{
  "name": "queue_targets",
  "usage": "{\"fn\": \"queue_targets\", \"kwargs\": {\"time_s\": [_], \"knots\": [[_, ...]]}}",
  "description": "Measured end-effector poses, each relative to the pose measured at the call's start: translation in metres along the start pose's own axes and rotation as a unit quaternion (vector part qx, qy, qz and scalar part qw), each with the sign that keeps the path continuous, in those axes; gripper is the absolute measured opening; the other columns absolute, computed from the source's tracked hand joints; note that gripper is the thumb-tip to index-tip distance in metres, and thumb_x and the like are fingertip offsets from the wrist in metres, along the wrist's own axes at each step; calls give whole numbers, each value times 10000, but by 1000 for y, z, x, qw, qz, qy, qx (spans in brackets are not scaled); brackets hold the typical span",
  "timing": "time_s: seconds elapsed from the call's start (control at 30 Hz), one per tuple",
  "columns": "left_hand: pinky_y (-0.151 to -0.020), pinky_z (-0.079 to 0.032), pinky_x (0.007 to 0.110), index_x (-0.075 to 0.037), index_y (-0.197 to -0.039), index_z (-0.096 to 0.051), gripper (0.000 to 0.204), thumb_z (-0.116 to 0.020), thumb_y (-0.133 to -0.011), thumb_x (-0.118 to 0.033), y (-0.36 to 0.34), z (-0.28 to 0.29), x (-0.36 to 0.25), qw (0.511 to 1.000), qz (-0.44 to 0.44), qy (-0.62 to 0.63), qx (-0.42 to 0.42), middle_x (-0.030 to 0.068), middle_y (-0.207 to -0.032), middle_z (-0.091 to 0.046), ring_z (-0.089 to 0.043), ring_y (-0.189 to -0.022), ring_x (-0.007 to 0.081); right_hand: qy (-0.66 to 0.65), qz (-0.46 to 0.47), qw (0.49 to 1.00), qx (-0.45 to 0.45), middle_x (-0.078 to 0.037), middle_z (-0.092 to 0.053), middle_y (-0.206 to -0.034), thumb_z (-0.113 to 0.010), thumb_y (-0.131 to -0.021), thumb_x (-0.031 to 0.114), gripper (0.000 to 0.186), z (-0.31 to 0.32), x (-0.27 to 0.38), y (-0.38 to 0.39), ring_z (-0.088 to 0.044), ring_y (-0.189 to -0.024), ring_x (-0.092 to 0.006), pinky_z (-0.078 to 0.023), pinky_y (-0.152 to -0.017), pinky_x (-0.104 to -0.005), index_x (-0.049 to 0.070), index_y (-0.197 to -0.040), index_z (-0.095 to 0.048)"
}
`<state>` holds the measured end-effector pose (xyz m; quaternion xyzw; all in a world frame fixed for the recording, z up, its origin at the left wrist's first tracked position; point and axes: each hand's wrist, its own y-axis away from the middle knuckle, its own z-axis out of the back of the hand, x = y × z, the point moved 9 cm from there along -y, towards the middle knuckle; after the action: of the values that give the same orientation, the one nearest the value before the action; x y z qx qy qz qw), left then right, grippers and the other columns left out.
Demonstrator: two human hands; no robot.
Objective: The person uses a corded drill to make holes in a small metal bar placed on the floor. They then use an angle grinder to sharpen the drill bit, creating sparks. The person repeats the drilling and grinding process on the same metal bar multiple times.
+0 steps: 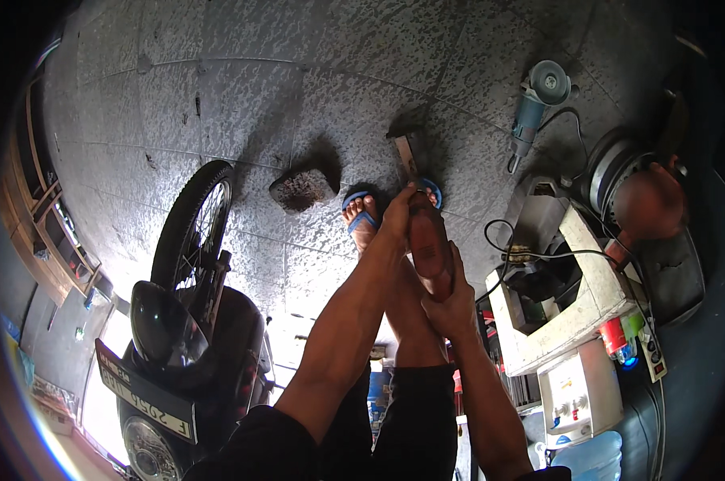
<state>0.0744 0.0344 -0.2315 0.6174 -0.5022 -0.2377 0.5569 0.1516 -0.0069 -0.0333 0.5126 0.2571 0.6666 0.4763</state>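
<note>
My left hand (pixel 397 215) is closed round the front of an elongated reddish-brown tool (pixel 429 244), just above my feet. My right hand (pixel 447 303) grips its rear, lower in the view. Beyond my left hand, a narrow metal piece (pixel 405 157) with a dark, wider end extends from the tool's direction over the floor; whether it is joined to the tool I cannot tell. My blue sandals (pixel 361 207) show on either side of the tool. A dark, rough block (pixel 302 189) lies on the floor left of my feet.
At the left stands a motorbike (pixel 218 337) with its front wheel. A grey-green angle grinder (pixel 529 114) with a cord lies at upper right. On the right are a white frame (pixel 587 284), cables, round metal parts (pixel 607 172), a blurred reddish shape and a power strip (pixel 652 353).
</note>
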Motion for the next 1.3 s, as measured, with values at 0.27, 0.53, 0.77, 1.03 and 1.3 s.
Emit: {"fn": "queue_targets", "kwargs": {"time_s": [0.27, 0.53, 0.77, 1.03, 1.3], "knots": [[-713, -580, 341, -48, -975, -644, 357, -563, -1039, -390, 1, -3, 1, 999, 39, 14, -3, 91, -851, -680, -673, -761, 209, 19, -11, 1000, 0, -292, -715, -1082, -766, -741, 180, 1008, -3, 1, -4, -697, -990, -485, -578, -852, -516, 123, -1605, -250], [-744, -581, 354, -21, -982, -641, 390, -552, -1044, -396, -14, 2, -3, 998, 26, 8, 51, 98, -872, -681, -671, -787, 226, 39, -65, 997, 12, -280, -692, -1207, -738, -709, 128, 1007, -4, 4, -6, -678, -1114, -449, -574, -929, -469, 129, -1601, -273], [-788, -580, 371, -4, -990, -640, 413, -530, -1055, -397, -13, 6, -5, 998, 20, -2, 52, 109, -910, -686, -676, -834, 239, 62, -60, 996, 8, -272, -715, -1128, -779, -719, 174, 1021, -6, 7, -7, -700, -1027, -461, -584, -867, -504, 146, -1603, -268], [-851, -580, 392, -41, -1038, -605, 331, -544, -1054, -366, -7, 8, -12, 997, 17, 28, 69, 125, -966, -705, -687, -912, 261, 129, -70, 989, 10, -257, -735, -1018, -817, -723, 234, 1030, -15, 19, -6, -712, -933, -472, -581, -819, -518, 161, -1599, -278], [-845, -577, 389, -64, -1067, -623, 305, -549, -1051, -359, -5, 10, -8, 994, 42, 66, 77, 111, -981, -708, -689, -923, 252, 133, -59, 989, 23, -266, -717, -1097, -807, -732, 201, 1013, -17, 23, -4, -702, -983, -471, -576, -853, -512, 124, -1594, -280]]}}
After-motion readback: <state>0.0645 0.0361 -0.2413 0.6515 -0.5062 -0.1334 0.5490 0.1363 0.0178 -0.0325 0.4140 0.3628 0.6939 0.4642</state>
